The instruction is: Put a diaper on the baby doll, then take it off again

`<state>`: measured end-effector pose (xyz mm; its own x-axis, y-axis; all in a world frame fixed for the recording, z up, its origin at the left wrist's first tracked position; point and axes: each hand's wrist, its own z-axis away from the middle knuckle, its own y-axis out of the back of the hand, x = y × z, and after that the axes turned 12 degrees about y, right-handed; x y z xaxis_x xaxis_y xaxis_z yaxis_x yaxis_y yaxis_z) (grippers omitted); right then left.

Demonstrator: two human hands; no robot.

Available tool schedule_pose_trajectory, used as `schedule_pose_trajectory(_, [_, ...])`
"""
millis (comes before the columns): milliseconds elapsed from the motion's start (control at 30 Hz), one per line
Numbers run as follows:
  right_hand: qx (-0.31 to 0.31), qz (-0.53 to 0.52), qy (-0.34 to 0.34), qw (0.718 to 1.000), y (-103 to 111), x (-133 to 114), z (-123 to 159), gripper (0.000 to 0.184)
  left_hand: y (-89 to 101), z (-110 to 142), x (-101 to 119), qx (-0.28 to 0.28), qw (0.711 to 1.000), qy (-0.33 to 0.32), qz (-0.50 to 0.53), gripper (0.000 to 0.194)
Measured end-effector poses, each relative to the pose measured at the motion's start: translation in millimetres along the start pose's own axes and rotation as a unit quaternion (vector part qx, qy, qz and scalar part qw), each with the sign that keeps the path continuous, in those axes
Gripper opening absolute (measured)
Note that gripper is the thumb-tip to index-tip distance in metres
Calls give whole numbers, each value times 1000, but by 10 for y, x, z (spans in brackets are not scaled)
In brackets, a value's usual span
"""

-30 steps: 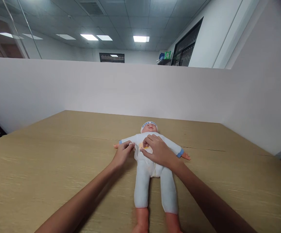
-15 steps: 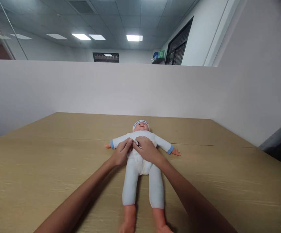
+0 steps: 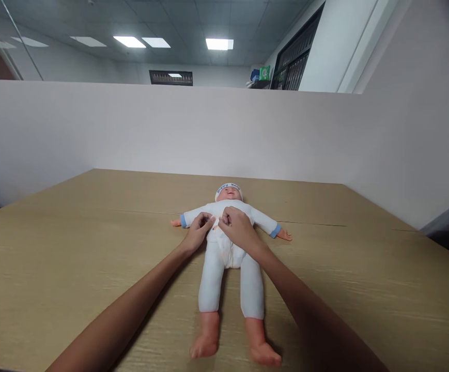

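Note:
A baby doll in a white suit with blue cuffs lies on its back, its head away from me and its feet toward me. Around its hips and belly is a white diaper. My left hand is closed at the left side of the diaper's waist, thumb and fingers pinched together on its edge. On the belly, my right hand is curled with fingers bent in, gripping the diaper's waist area close to the left hand. The fingertips partly hide the material between them.
The doll lies on a wide wooden-coloured table with a thin seam across it. A white partition stands behind the table, and a white wall is at the right. Beyond the partition, a green package sits on a shelf.
My hands have drawn slightly apart at the diaper's waist, and the right fingers are more curled. The whole view has tipped down a little, showing more of the doll's feet.

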<state>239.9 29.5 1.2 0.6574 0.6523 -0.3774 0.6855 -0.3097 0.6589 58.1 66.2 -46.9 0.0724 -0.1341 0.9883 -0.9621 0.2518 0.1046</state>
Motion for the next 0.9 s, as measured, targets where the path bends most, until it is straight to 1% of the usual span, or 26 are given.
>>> schedule_pose_trajectory(100, [34, -18, -5, 999, 2, -3, 0, 21, -14, -19, -36, 25, 1000, 3, -5, 48])
schedule_pose_trajectory(200, [71, -25, -1, 997, 72, -58, -3, 17, -27, 10, -14, 74, 997, 2, -14, 42])
schedule_pose_trajectory(267, [99, -19, 0, 995, 181, -111, 24, 16, -41, 95, 72, 120, 992, -5, -29, 36])
schedule_pose_trajectory(333, [137, -13, 2, 990, 327, -148, 112, 12, -61, 253, 215, 160, 984, -34, -65, 29])
schedule_pose_trajectory(367, [157, -13, 2, 987, 405, -151, 186, 7, -70, 358, 299, 168, 980, -59, -90, 25])
schedule_pose_trajectory(400, [173, -14, 0, 985, 480, -142, 277, 5, -79, 474, 384, 166, 975, -90, -117, 22])
schedule_pose_trajectory(433, [181, -19, -2, 983, 545, -119, 384, 8, -85, 594, 463, 148, 971, -120, -142, 20])
schedule_pose_trajectory(500, [165, -33, -13, 986, 636, -39, 616, 20, -88, 820, 585, 80, 964, -172, -187, 20])
schedule_pose_trajectory(567, [120, -55, -20, 991, 664, 64, 823, 33, -77, 984, 641, -13, 951, -201, -234, 25])
schedule_pose_trajectory(633, [72, -79, -15, 994, 641, 158, 959, 44, -59, 1066, 638, -104, 929, -217, -281, 30])
schedule_pose_trajectory(667, [50, -89, -9, 995, 619, 193, 996, 47, -49, 1079, 624, -137, 917, -224, -300, 32])
schedule_pose_trajectory(700, [29, -98, 0, 995, 594, 218, 1017, 50, -40, 1078, 604, -160, 909, -229, -310, 33])
schedule_pose_trajectory(767, [-3, -113, 18, 993, 548, 241, 1024, 52, -29, 1054, 564, -178, 905, -230, -311, 35])
schedule_pose_trajectory(900, [-30, -110, 39, 993, 515, 233, 1011, 54, -47, 1002, 515, -169, 916, -208, -297, 39])
